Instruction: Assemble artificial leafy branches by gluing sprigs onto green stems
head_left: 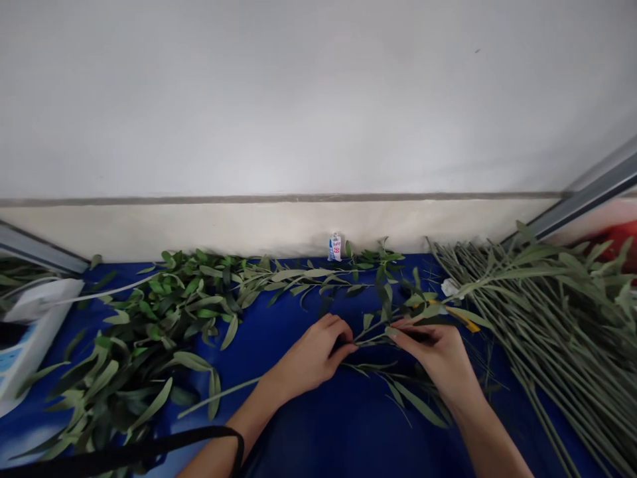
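Near the middle of the blue table, my left hand (326,348) pinches the stem of a leafy branch (373,337). My right hand (438,352) is closed a little farther along the same branch, thumb and fingers together at a leaf. Narrow grey-green leaves spread from the branch beyond my right hand. Another leafy sprig (413,398) lies on the table under my hands. A loose stem (219,397) passes beneath my left forearm. Whether the branch is one piece or several laid together, I cannot tell.
Piled leafy cuttings (164,312) cover the left side. On the right lies a thick bundle of long stems (542,332). A small labelled roll (335,247) stands against the wall (279,226). A white box (40,338) sits far left; a black strap (149,448) crosses the lower left.
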`<state>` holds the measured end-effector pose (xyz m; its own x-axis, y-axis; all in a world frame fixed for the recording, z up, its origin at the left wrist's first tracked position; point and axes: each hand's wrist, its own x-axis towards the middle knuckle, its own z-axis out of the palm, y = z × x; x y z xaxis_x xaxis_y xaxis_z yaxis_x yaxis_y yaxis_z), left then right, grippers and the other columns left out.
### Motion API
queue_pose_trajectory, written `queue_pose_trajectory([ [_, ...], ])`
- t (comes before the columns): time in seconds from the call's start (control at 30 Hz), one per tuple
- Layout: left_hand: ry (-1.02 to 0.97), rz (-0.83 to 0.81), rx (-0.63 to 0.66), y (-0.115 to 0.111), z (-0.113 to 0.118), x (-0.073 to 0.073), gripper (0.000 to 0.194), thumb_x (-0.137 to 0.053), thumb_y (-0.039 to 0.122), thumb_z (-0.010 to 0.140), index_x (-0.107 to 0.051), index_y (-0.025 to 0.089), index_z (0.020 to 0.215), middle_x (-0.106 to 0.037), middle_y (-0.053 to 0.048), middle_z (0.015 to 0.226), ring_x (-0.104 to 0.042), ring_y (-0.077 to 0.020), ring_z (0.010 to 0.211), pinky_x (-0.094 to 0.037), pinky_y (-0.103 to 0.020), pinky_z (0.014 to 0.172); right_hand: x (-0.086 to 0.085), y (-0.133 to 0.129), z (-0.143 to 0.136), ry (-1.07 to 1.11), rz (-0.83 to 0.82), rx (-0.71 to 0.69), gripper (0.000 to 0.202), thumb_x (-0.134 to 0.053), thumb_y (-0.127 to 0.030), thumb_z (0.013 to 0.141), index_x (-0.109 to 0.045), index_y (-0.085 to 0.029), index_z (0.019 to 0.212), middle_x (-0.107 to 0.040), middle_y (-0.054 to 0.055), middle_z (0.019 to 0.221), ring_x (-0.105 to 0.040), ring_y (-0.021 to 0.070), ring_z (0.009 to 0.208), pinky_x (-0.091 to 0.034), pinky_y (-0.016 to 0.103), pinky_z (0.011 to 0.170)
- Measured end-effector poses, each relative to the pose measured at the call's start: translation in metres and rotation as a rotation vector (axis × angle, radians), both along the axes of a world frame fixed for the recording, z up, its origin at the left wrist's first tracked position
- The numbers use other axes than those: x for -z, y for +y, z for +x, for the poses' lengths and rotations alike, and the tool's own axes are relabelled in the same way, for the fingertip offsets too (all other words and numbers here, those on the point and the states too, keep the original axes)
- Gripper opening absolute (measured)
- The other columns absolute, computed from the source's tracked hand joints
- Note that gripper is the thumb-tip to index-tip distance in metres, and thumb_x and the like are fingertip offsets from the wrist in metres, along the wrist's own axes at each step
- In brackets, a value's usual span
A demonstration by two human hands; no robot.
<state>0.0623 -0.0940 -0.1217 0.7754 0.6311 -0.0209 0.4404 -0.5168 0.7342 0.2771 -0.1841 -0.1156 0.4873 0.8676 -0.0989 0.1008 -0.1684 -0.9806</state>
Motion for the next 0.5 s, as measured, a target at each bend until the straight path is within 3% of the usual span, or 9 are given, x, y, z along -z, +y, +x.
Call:
queue_pose_trajectory([
  [0.2, -0.054, 0.060, -0.049, -0.001, 0.009, -0.007, 0.005, -0.061, 0.018, 0.100, -0.059, 0.020, 0.096, -0.063, -0.004, 0.100, -0.062, -0.0204, 0.095, -0.050, -0.031, 0.082, -0.010, -0.006, -0.006, 0.148, -0.033, 0.166, 0.023, -0.090, -0.038, 0.067, -0.078, -0.019, 0.073, -0.077, 0.008, 0.072, -0.074, 0.0277, 0.064, -0.048, 0.029, 0.042],
  [0.5, -0.036, 0.136, -0.027, 0.001, 0.014, 0.000, 0.003, -0.057, 0.019, 0.102, -0.057, 0.020, 0.099, -0.061, -0.006, 0.103, -0.061, -0.0234, 0.096, -0.051, -0.037, 0.086, -0.003, -0.020, -0.010, 0.454, -0.144, 0.201, 0.037, -0.094, -0.045, 0.063, -0.076, -0.016, 0.077, -0.075, 0.005, 0.072, -0.075, 0.0257, 0.069, -0.056, 0.029, 0.053],
])
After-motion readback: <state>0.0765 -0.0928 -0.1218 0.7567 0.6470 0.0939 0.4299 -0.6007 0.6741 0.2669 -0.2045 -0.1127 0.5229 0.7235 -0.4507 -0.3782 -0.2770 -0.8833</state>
